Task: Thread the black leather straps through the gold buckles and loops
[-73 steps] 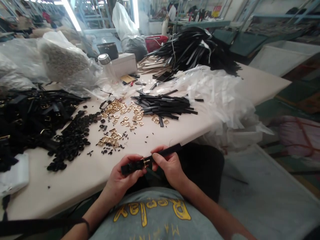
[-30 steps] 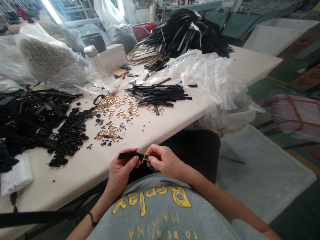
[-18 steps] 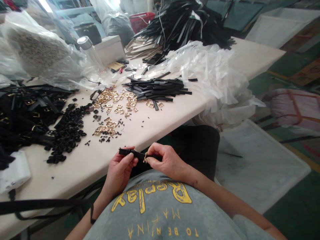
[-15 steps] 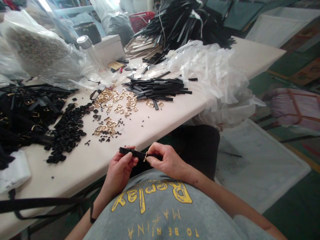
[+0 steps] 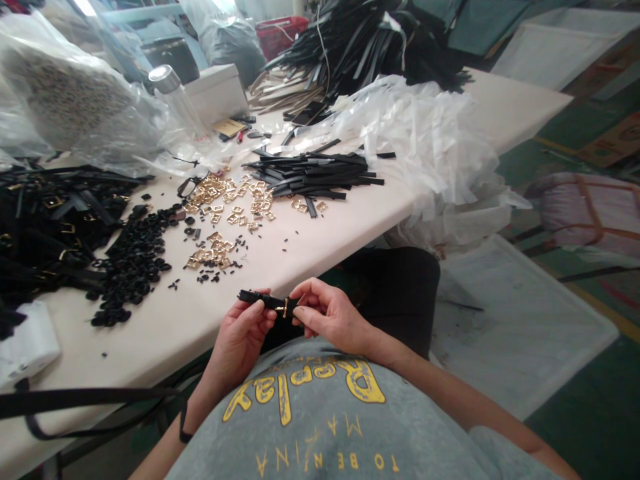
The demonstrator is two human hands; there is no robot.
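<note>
Between my hands, just off the table's front edge, is a black strap (image 5: 271, 300) with a gold buckle (image 5: 285, 307) around it. My left hand (image 5: 245, 325) is closed on the strap's left end, thumb on top. On the other side of the buckle, my right hand (image 5: 330, 317) pinches the strap between thumb and fingers; its fingers hide part of that end. Loose gold buckles (image 5: 215, 252) lie on the table beyond my hands, with small black pieces around them.
A heap of small black loops (image 5: 135, 267) and a pile of black buckled straps (image 5: 55, 220) lie on the left. Farther back are cut black strips (image 5: 315, 175) and crumpled clear plastic (image 5: 420, 133). A white bin (image 5: 515, 320) stands low on the right.
The gold buckle has shifted left along the strap, closer to my left hand. My right hand has moved slightly up and its thumb now lies beside the buckle on the strap.
</note>
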